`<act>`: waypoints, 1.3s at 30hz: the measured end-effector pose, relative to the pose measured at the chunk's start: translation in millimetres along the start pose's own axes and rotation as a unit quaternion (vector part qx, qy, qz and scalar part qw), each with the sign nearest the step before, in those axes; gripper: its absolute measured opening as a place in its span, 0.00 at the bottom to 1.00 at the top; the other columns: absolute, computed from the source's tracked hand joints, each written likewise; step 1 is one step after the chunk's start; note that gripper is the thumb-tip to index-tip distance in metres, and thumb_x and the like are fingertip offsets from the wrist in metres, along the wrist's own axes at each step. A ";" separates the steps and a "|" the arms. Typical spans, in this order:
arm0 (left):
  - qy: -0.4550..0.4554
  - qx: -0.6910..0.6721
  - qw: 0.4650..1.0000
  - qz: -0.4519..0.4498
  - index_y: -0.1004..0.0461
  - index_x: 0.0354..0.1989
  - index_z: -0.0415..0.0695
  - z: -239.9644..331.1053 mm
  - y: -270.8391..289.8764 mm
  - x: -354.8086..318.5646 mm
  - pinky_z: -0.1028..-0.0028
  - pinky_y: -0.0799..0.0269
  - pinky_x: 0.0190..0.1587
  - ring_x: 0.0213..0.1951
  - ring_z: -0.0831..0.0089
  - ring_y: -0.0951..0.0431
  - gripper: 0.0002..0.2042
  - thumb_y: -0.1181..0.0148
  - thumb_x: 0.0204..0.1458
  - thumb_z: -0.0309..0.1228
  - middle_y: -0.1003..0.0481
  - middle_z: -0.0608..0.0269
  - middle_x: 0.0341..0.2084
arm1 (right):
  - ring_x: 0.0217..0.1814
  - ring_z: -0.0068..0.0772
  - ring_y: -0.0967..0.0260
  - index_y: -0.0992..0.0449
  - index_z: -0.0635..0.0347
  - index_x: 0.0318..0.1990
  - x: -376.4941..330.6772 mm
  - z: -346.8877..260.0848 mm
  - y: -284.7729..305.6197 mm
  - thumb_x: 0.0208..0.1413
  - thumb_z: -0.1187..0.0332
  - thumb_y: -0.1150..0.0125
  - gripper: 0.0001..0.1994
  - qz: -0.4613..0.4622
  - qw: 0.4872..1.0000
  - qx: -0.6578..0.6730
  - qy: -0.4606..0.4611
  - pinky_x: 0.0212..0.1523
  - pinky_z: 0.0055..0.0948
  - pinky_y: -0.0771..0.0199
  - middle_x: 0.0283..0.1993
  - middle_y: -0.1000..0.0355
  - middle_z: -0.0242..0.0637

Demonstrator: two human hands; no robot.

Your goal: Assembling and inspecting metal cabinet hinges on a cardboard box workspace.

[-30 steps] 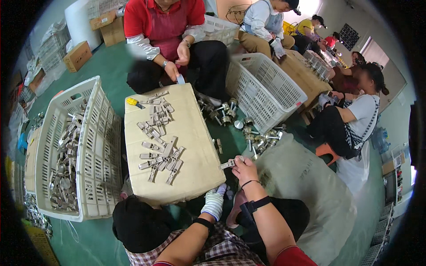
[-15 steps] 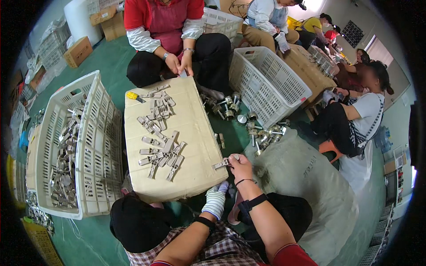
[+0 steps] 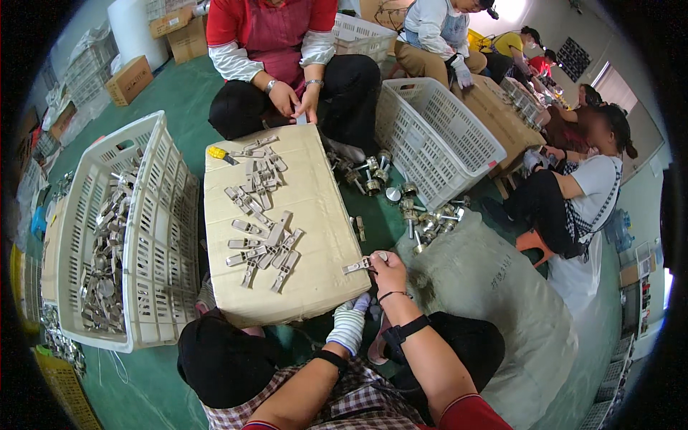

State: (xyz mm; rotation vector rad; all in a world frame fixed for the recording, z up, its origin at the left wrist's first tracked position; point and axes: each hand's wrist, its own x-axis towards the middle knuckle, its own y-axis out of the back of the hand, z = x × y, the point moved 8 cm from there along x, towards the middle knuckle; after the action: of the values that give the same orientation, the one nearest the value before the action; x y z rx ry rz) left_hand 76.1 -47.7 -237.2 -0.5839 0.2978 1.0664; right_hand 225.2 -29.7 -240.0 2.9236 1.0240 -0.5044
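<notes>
My bare right fingers [image 3: 380, 264] are closed on one end of a grey clip [image 3: 355, 267], whose other end points away to their left over the near right corner of the cream table [image 3: 315, 215]. My left fingers [image 3: 360, 304], in a striped glove [image 3: 346, 328], lie below and slightly left of the right ones, just beside the table's near edge; whether they grasp anything cannot be told. Farther left of the held clip, a loose group of similar clips [image 3: 266, 247] lies on the table, some crossing one another; a yellow-handled tool [image 3: 217, 153] lies beyond, near the far left corner. Well to the left of both sets of fingers stands a white crate [image 3: 163, 236] containing many metal parts [image 3: 107, 251]. Just right of my right fingers is a large pale sack [image 3: 494, 294]; ahead of them, on the green floor [image 3: 136, 387], metal fittings with stems [image 3: 430, 226] lie beside a second crate [image 3: 466, 161]. Opposite my fingers, a seated co-worker [image 3: 276, 43] in a red apron has both hands together at the table's far edge.
</notes>
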 end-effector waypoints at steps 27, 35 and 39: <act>-0.013 -0.001 1.000 0.003 0.31 0.49 0.39 -12.1 5.1 7.9 0.74 0.37 0.48 0.42 0.71 0.29 0.16 0.47 0.54 0.33 0.26 0.59 0.43 | 0.24 0.20 0.37 0.27 0.64 0.31 -1.8 -12.9 -1.6 0.49 0.73 0.41 0.04 0.022 0.991 -0.127 0.025 0.26 0.21 0.36 0.24 0.31 0.29; -0.032 0.008 0.999 0.003 0.31 0.49 0.39 -1.1 4.5 4.7 0.74 0.37 0.49 0.44 0.71 0.29 0.16 0.48 0.54 0.31 0.27 0.59 0.44 | 0.22 0.19 0.37 0.26 0.64 0.32 6.3 0.8 0.1 0.50 0.71 0.41 0.06 0.010 0.983 -0.182 -0.001 0.25 0.22 0.37 0.23 0.31 0.28; -0.024 0.036 0.999 -0.026 0.34 0.51 0.39 2.6 -3.6 3.0 0.72 0.40 0.53 0.48 0.67 0.32 0.19 0.48 0.54 0.36 0.29 0.60 0.48 | 0.27 0.21 0.35 0.27 0.60 0.37 16.0 15.7 13.3 0.49 0.70 0.41 0.08 -0.018 0.996 -0.067 -0.046 0.26 0.23 0.36 0.28 0.31 0.28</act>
State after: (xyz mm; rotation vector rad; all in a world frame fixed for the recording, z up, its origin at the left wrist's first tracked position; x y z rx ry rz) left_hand 80.6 -45.2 -235.5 -0.4996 0.2768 1.0141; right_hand 240.4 -32.2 -261.1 2.7423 1.0555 -0.5437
